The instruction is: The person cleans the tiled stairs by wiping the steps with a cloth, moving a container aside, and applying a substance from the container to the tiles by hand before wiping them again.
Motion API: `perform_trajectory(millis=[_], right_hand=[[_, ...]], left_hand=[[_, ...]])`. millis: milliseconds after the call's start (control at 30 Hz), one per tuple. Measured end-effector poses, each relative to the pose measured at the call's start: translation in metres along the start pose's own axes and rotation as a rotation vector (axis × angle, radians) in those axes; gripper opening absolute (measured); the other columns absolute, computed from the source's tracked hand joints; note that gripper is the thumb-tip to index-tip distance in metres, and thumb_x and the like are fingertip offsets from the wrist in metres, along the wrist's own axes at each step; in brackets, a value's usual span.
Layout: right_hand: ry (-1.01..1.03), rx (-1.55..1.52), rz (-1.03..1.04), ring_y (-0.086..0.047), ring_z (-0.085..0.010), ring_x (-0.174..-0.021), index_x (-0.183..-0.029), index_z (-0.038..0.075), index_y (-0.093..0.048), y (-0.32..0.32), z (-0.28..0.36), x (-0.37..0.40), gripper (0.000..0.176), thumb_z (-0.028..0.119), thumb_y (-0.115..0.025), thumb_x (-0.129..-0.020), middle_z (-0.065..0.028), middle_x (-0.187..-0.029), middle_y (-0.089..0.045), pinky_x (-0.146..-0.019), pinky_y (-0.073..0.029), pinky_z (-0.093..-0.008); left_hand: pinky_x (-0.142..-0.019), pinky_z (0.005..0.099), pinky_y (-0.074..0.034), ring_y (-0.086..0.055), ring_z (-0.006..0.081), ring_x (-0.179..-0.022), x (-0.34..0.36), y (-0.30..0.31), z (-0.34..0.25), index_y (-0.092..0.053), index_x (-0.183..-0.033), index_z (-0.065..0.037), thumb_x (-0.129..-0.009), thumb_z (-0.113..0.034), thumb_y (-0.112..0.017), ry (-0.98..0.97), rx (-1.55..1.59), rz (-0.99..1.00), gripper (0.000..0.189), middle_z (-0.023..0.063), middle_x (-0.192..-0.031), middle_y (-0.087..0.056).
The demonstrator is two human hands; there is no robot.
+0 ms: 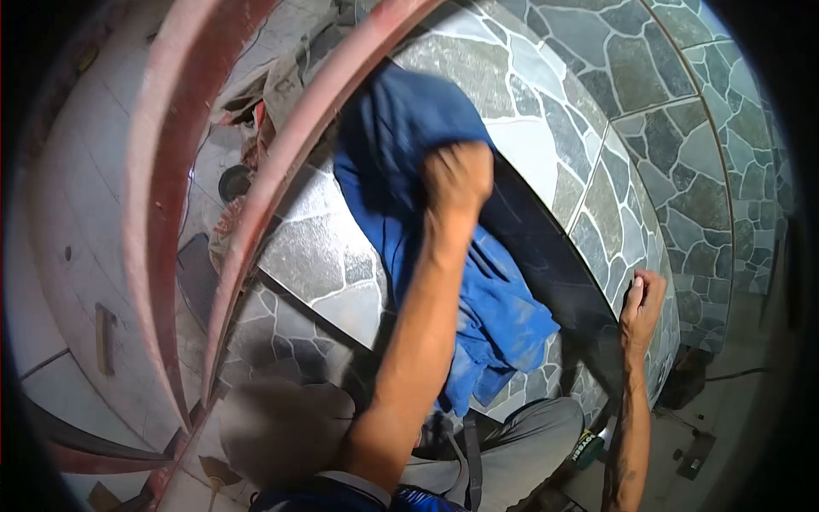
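My left hand (pixel 461 175) is closed in a fist on a blue cloth (pixel 503 320), pressing it against the stone-patterned tile surface; the fist is slightly blurred. The cloth is bunched and smudged with pale dust, and it spreads from the far end of the tiles down toward my lap. Beside it runs a dark, smooth strip (pixel 542 230). My right hand (pixel 644 311) rests at the right on the patterned tile (pixel 601 256), fingers curled in with the thumb alongside. Anything inside those fingers is hidden.
Curved-looking reddish metal beams (pixel 281 162) cross the left side, close to my left arm. Behind them lie a crumpled sack (pixel 223 230) and a dark round container (pixel 235 182). More patterned tile (pixel 648 64) extends at the upper right. A green cylindrical item (pixel 587 450) sits by my leg.
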State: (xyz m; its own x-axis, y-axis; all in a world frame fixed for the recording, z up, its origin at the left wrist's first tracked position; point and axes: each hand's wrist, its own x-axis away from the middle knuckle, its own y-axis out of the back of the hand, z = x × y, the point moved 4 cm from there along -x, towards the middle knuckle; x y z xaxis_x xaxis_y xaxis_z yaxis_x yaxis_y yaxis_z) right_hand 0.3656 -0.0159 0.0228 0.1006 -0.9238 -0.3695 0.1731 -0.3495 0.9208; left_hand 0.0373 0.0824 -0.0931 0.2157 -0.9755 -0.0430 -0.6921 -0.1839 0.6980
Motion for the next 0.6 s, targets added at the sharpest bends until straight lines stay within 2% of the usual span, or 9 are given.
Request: perform_trajectory(millis=[33, 167, 200, 267, 300, 400, 433, 500, 600], right_hand=[[-0.053, -0.023, 0.013, -0.055, -0.0307, -0.095, -0.105, -0.002, -0.058, -0.002, 0.001, -0.001, 0.018, 0.013, -0.051, -0.099, -0.0169, -0.101, -0.056, -0.088, -0.044, -0.0374], [0.004, 0.011, -0.007, -0.055, -0.0301, -0.095, -0.104, -0.003, -0.058, 0.001, 0.008, -0.002, 0.017, 0.012, -0.050, -0.099, -0.0166, -0.102, -0.056, -0.089, -0.043, -0.0373], [0.045, 0.026, -0.013, -0.055, -0.0301, -0.095, -0.104, -0.002, -0.058, -0.001, 0.002, -0.002, 0.017, 0.012, -0.050, -0.099, -0.0164, -0.101, -0.056, -0.089, -0.043, -0.0369], [0.044, 0.012, -0.022, -0.055, -0.0302, -0.095, -0.104, -0.002, -0.058, -0.002, 0.001, -0.003, 0.017, 0.012, -0.051, -0.099, -0.0163, -0.101, -0.056, -0.089, -0.044, -0.0367], [0.043, 0.007, -0.016, -0.055, -0.0303, -0.095, -0.104, -0.002, -0.058, -0.002, 0.001, -0.001, 0.017, 0.012, -0.051, -0.099, -0.0163, -0.101, -0.056, -0.089, -0.044, -0.0365], [-0.046, -0.002, 0.017, -0.056, -0.0303, -0.094, -0.103, -0.003, -0.059, 0.001, 0.011, -0.002, 0.017, 0.013, -0.052, -0.098, -0.0165, -0.101, -0.056, -0.088, -0.044, -0.0364], [-0.044, -0.001, 0.014, -0.056, -0.0303, -0.094, -0.103, -0.003, -0.059, 0.001, 0.009, 0.000, 0.017, 0.013, -0.052, -0.098, -0.0165, -0.101, -0.057, -0.088, -0.044, -0.0365], [-0.022, 0.001, -0.013, -0.056, -0.0304, -0.093, -0.103, -0.003, -0.059, 0.001, 0.008, -0.002, 0.017, 0.013, -0.053, -0.098, -0.0166, -0.101, -0.057, -0.088, -0.044, -0.0368], [0.046, 0.012, -0.046, -0.057, -0.0306, -0.097, -0.103, -0.003, -0.059, -0.004, -0.001, -0.004, 0.018, 0.013, -0.053, -0.097, -0.0167, -0.102, -0.057, -0.090, -0.044, -0.0371]], left_hand=[[-0.116, 0.0562, -0.027, -0.045, 0.0483, -0.132, -0.007, 0.026, 0.000, -0.051, -0.130, 0.015, -0.086, -0.020, -0.052, 0.089, -0.035, 0.215, 0.056, 0.0387, -0.134, -0.049], [-0.115, 0.0562, -0.027, -0.045, 0.0481, -0.131, 0.013, -0.009, -0.004, -0.051, -0.131, 0.015, -0.087, -0.020, -0.052, -0.182, -0.273, -0.607, 0.056, 0.0384, -0.133, -0.050], [-0.116, 0.0565, -0.026, -0.045, 0.0490, -0.131, 0.025, -0.010, -0.017, -0.051, -0.132, 0.014, -0.088, -0.021, -0.051, -0.215, -0.027, -0.666, 0.056, 0.0382, -0.135, -0.049], [-0.116, 0.0594, -0.024, -0.041, 0.0512, -0.133, 0.015, -0.076, 0.016, -0.049, -0.132, 0.016, -0.087, -0.016, -0.050, -0.330, 0.039, -0.556, 0.055, 0.0401, -0.138, -0.044], [-0.114, 0.0584, -0.029, -0.047, 0.0503, -0.128, 0.008, -0.057, 0.009, -0.053, -0.128, 0.016, -0.086, -0.017, -0.051, -0.339, -0.225, -0.528, 0.054, 0.0401, -0.132, -0.050], [-0.076, 0.0469, -0.051, -0.060, 0.0354, -0.084, -0.021, 0.015, 0.008, -0.064, -0.094, 0.000, -0.080, -0.015, -0.054, -0.074, -0.003, -0.210, 0.022, 0.0205, -0.088, -0.060], [-0.072, 0.0455, -0.050, -0.059, 0.0330, -0.082, -0.030, 0.015, 0.014, -0.063, -0.091, -0.002, -0.080, -0.014, -0.055, -0.121, 0.110, -0.380, 0.019, 0.0186, -0.085, -0.059], [-0.074, 0.0471, -0.055, -0.059, 0.0313, -0.083, 0.015, -0.009, -0.015, -0.065, -0.090, -0.006, -0.087, -0.008, -0.051, -0.296, -0.892, -0.746, 0.014, 0.0165, -0.094, -0.060], [-0.099, 0.0552, -0.046, -0.056, 0.0415, -0.113, 0.106, -0.085, -0.082, -0.063, -0.115, 0.007, -0.091, -0.012, -0.048, -0.405, -0.762, -0.679, 0.034, 0.0301, -0.123, -0.058]])
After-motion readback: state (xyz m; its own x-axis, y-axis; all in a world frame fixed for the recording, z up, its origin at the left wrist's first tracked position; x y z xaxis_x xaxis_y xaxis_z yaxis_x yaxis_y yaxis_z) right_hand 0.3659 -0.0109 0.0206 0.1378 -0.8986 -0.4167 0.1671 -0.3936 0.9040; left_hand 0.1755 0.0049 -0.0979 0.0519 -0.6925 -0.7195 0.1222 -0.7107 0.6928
